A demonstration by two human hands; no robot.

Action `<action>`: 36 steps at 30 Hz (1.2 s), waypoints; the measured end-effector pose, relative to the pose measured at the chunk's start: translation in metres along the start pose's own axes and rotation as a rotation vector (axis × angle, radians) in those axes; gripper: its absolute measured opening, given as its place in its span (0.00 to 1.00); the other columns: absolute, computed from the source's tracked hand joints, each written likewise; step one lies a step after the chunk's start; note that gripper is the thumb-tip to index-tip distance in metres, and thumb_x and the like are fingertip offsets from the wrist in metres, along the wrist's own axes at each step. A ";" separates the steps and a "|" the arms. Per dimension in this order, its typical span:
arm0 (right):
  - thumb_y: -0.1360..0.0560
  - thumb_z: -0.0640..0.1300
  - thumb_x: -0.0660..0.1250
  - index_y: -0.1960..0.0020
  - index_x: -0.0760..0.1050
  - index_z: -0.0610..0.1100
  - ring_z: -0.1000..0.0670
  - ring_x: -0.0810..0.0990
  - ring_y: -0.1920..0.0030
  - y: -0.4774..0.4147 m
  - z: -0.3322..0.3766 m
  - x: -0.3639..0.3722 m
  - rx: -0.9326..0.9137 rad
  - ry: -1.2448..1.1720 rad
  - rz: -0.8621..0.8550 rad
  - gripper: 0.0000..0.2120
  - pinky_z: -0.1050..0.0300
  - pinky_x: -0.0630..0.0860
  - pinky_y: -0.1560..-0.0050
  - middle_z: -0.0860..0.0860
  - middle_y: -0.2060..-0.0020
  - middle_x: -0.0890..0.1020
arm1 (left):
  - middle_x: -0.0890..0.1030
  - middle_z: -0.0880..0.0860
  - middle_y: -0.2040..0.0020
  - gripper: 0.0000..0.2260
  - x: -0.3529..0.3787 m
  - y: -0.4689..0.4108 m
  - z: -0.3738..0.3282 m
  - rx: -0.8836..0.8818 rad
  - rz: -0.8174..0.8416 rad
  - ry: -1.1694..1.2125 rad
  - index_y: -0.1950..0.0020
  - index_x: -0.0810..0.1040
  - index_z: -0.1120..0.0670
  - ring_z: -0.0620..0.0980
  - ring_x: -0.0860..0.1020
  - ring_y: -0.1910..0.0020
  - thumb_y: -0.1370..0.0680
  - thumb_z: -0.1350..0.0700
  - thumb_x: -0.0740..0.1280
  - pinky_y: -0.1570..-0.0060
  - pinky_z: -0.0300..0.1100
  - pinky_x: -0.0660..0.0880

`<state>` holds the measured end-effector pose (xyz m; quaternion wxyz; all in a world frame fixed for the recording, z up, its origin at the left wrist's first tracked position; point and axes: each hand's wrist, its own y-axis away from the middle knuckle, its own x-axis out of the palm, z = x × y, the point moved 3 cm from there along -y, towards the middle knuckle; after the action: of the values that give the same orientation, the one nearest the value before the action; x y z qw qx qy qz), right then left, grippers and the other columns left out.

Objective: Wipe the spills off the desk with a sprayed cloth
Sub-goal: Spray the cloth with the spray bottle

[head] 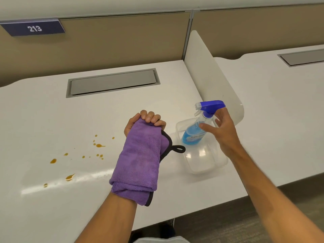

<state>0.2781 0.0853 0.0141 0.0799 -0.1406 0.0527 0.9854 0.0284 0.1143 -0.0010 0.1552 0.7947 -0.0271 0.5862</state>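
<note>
The left hand (145,122) is closed in a fist around the top edge of a folded purple cloth (140,162), which hangs down over the back of the hand and wrist; a black loop (178,149) on the cloth's trim sticks out to the right of the grip. The right hand (222,128) is open with fingers spread, holding nothing, just beside the neck of a spray bottle (196,128) of blue liquid with a blue trigger head. The bottle stands in a clear plastic tub (206,160) directly below and left of that open hand. Orange-brown spills (99,145) dot the white desk (52,111) to the left of the cloth-holding fist, apart from the cloth.
</note>
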 end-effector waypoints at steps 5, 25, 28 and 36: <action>0.26 0.45 0.76 0.42 0.78 0.50 0.50 0.83 0.44 -0.027 0.007 0.005 -0.055 0.012 0.079 0.15 0.56 0.82 0.43 0.56 0.49 0.85 | 0.75 0.51 0.71 0.06 -0.001 0.000 0.002 -0.008 -0.067 0.009 0.70 0.75 0.56 0.49 0.73 0.71 0.37 0.55 0.69 0.66 0.39 0.73; 0.29 0.58 0.74 0.49 0.78 0.54 0.46 0.84 0.64 0.056 0.141 0.015 -0.259 0.024 0.181 0.12 0.62 0.83 0.61 0.52 0.59 0.83 | 0.76 0.52 0.69 0.10 0.003 0.000 -0.025 0.014 -0.171 0.017 0.69 0.75 0.57 0.51 0.75 0.71 0.33 0.52 0.61 0.67 0.40 0.76; 0.27 0.59 0.73 0.48 0.78 0.61 0.52 0.85 0.63 0.081 0.126 0.044 -0.171 0.181 0.263 0.09 0.74 0.77 0.67 0.58 0.61 0.85 | 0.76 0.52 0.69 0.10 0.003 -0.001 -0.031 0.018 -0.180 0.001 0.69 0.75 0.57 0.51 0.75 0.71 0.32 0.52 0.61 0.67 0.39 0.75; 0.23 0.49 0.72 0.52 0.77 0.55 0.59 0.84 0.66 0.123 0.090 0.097 0.062 0.300 0.390 0.04 0.78 0.72 0.69 0.62 0.69 0.82 | 0.77 0.53 0.67 0.11 -0.005 0.001 -0.039 0.002 -0.176 -0.003 0.68 0.77 0.58 0.51 0.77 0.69 0.31 0.53 0.62 0.62 0.40 0.77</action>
<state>0.1410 -0.0099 0.0828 -0.1163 -0.2699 0.1201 0.9483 -0.0090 0.1233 0.0047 0.2055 0.7948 0.0432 0.5693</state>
